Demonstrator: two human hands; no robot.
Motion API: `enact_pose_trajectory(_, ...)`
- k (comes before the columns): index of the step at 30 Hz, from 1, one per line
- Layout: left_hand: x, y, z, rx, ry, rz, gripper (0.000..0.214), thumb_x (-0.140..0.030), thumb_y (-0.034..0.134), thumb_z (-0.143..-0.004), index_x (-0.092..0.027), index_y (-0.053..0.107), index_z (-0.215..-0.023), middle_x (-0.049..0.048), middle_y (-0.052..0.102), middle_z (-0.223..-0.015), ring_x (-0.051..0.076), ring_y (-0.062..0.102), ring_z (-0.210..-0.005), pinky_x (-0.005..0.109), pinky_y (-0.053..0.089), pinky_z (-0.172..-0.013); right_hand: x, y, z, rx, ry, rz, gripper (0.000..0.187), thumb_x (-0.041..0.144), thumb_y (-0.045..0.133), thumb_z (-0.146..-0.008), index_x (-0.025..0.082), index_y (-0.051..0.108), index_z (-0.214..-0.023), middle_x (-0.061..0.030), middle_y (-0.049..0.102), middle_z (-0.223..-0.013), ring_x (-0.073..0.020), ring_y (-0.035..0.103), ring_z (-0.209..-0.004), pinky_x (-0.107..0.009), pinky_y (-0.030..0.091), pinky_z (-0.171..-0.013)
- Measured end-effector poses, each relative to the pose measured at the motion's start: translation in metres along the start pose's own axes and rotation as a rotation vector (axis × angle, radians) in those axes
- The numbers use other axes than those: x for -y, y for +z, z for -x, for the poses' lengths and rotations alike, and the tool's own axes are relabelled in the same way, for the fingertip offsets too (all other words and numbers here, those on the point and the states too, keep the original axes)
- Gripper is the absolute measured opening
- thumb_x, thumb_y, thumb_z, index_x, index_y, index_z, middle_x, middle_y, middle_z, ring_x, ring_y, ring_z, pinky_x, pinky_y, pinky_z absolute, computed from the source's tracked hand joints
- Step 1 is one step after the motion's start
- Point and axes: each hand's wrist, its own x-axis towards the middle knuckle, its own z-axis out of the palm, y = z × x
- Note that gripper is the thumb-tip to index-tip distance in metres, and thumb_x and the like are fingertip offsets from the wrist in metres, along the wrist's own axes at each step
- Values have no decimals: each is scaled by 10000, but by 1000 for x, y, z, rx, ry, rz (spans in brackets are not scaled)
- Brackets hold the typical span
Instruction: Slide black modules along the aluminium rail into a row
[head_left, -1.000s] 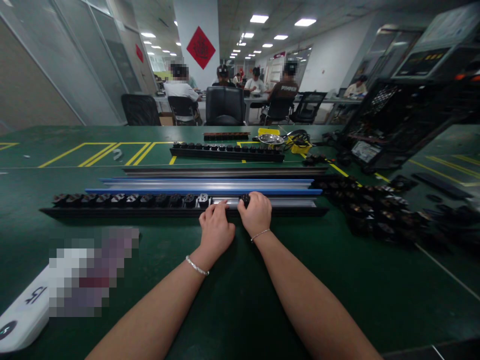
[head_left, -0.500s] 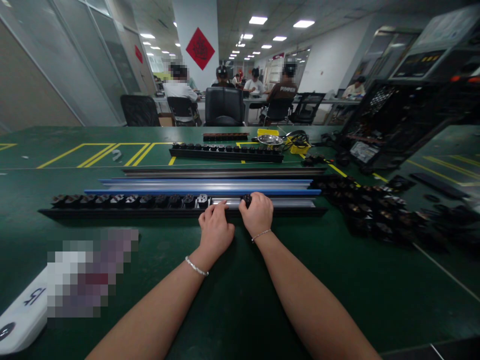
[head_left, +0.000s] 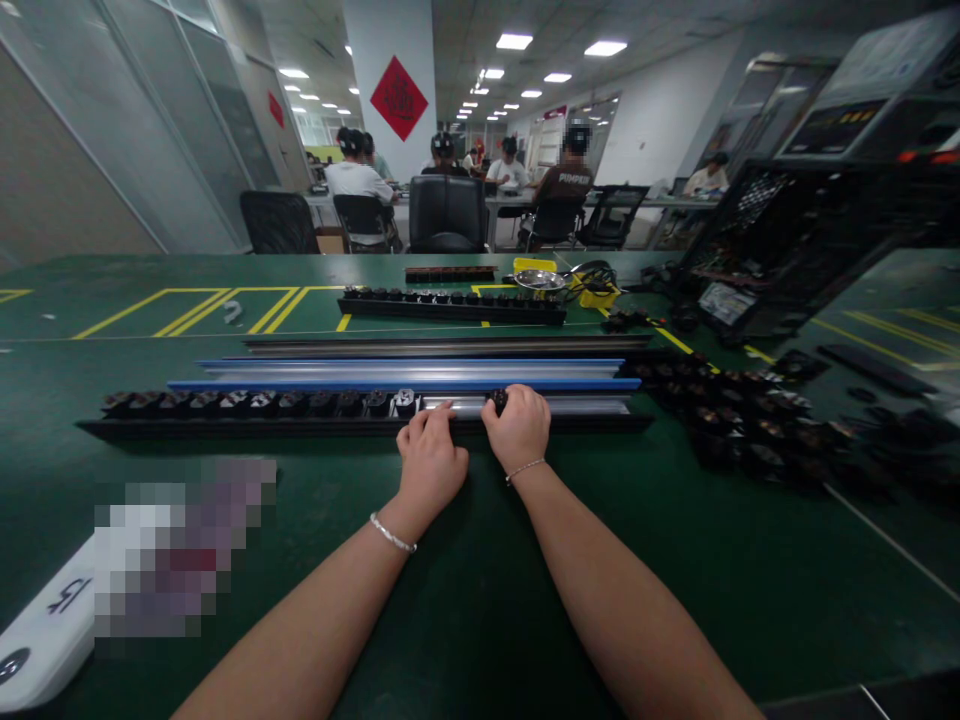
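A long black rail [head_left: 247,428] with a silvery inner channel lies crosswise in front of me. Several black socket modules [head_left: 321,403] sit in a row along its left part, the last one [head_left: 405,402] looking brighter on top. My left hand [head_left: 433,455] is closed over the rail's front wall just right of that row, its fingertips at the channel. In my right hand [head_left: 519,428], pinched between thumb and fingers, is one black socket module [head_left: 498,401] at the channel, apart from the row. The fingers partly hide it.
Behind lie a blue-edged rail [head_left: 405,382], a dark rail [head_left: 450,345] and a filled black strip [head_left: 450,308]. Loose black modules [head_left: 750,430] heap at right, near an open black case [head_left: 772,240]. A white object [head_left: 52,600] lies front left. People sit at far desks.
My right hand and the socket module in it have shifted slightly to the right along the rail. My left hand stays in place.
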Motion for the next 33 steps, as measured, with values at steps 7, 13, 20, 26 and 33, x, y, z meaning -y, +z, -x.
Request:
enact_pose_trajectory(7,-1,-1,0,12,-17,5,587,-115,477,-678,-187,462,-1261,87,560,-1304,274,417,-1216,459,303,-996,-1,-3,-1,-7,-10,-7,199,304,527,-768,150,604,-869,-113,652,-914,-251,553,-934,-387,358,-906)
enact_pose_trajectory(13,-1,-2,0,21,-21,5,576,-113,472,-683,-190,465,-1254,87,554,-1311,275,409,-1223,460,305,-994,-7,-7,-4,30,-21,2,192,353,557,-758,177,581,-827,-87,639,-894,-237,546,-913,-359,375,-844)
enact_pose_trajectory(20,-2,-2,0,15,-18,15,572,-112,470,-683,-190,470,-1250,87,558,-1303,278,412,-1222,465,305,-995,-12,-10,-6,63,-63,20,188,367,550,-776,183,578,-808,-86,640,-895,-231,543,-899,-342,380,-810)
enact_pose_trajectory(26,-2,-1,0,8,-20,-2,550,-111,474,-682,-193,489,-1225,93,552,-1309,271,413,-1225,461,310,-1003,-15,-7,-6,46,-43,22,194,346,529,-782,173,582,-852,-91,632,-874,-229,537,-901,-339,386,-809)
enact_pose_trajectory(33,-2,-2,0,23,-23,0,544,-106,466,-686,-197,483,-1222,80,537,-1334,271,394,-1239,462,299,-1013,-17,-4,-6,15,-32,-9,194,338,530,-775,171,590,-851,-98,637,-875,-239,540,-912,-342,391,-816)
